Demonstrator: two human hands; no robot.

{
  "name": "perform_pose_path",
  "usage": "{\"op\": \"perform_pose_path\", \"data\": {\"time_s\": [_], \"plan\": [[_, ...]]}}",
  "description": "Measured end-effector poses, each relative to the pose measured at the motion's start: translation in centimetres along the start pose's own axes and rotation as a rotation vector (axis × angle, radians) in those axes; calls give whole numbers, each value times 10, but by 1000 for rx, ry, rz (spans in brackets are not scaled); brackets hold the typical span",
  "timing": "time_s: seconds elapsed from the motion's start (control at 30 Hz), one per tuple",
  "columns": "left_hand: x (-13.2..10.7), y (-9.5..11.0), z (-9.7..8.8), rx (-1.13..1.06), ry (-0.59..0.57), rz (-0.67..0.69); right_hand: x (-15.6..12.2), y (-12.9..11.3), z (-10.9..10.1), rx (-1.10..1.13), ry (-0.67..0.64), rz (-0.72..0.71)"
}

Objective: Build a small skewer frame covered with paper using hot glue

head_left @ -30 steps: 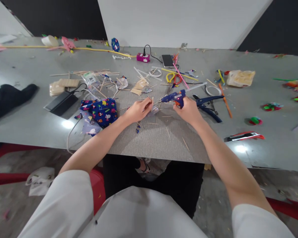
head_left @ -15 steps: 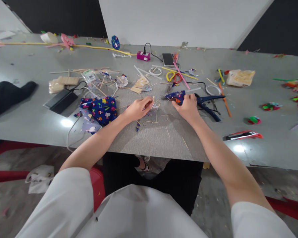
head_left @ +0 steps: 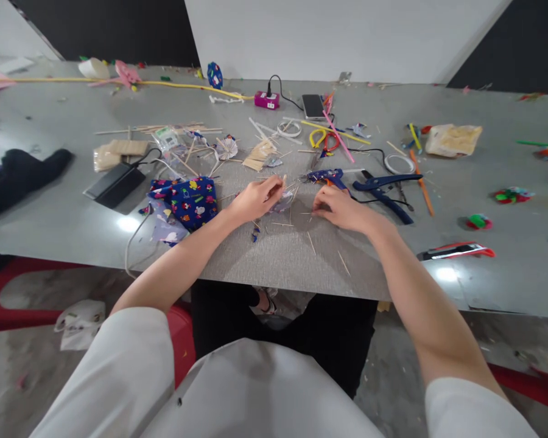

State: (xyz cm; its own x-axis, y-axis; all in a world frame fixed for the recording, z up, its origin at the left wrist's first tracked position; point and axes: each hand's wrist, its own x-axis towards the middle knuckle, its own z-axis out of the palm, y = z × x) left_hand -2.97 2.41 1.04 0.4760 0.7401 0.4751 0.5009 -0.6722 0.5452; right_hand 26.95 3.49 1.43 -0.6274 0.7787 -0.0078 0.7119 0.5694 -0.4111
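Note:
My left hand (head_left: 261, 198) is closed in a pinch, with the pale tip of a small wooden stick (head_left: 285, 179) showing above the fingers. Scraps of wood and patterned fabric lie just beneath it. My right hand (head_left: 340, 207) is low over the table, its thumb and fingertips closing at the end of a thin wooden stick (head_left: 305, 213). Behind those knuckles a blue glue gun (head_left: 325, 175) rests on the table, out of my grasp. Blue-handled cutters (head_left: 388, 194) lie right of my right hand. To the left of my left forearm is blue patterned fabric (head_left: 192, 201).
Scissors (head_left: 324, 140), a white ring (head_left: 288, 128) and loose sticks (head_left: 259, 155) lie farther back. A utility knife (head_left: 456, 250) is at the right. Beyond are a phone (head_left: 313, 106) and a purple power adapter (head_left: 266, 100). A black box (head_left: 119, 184) with cables sits left.
My right hand has let go of the glue gun and come toward me and left, down to the thin stick. The glue gun stays on the table. My left hand has barely moved.

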Motion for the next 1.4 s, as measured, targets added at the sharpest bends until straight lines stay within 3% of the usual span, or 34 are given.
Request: {"op": "perform_pose_path", "data": {"time_s": [0.17, 0.27, 0.37, 0.6, 0.97, 1.4], "plan": [[-1, 0, 0, -11, -2, 26, -1, -4, -4, 22, 50, 0], [-1, -1, 0, 2, 1, 31, -7, -16, -16, 132, 195, 64], [0, -1, 1, 18, -2, 26, -11, -30, -21, 201, 323, 31], [0, 1, 3, 15, -3, 23, -7, -44, -1, 54, 398, -108], [0, 4, 5, 13, -34, 22, 3, -53, 13, -134, 351, -228], [0, 4, 4, 20, -40, 20, 7, -53, 18, -140, 355, -224]]}}
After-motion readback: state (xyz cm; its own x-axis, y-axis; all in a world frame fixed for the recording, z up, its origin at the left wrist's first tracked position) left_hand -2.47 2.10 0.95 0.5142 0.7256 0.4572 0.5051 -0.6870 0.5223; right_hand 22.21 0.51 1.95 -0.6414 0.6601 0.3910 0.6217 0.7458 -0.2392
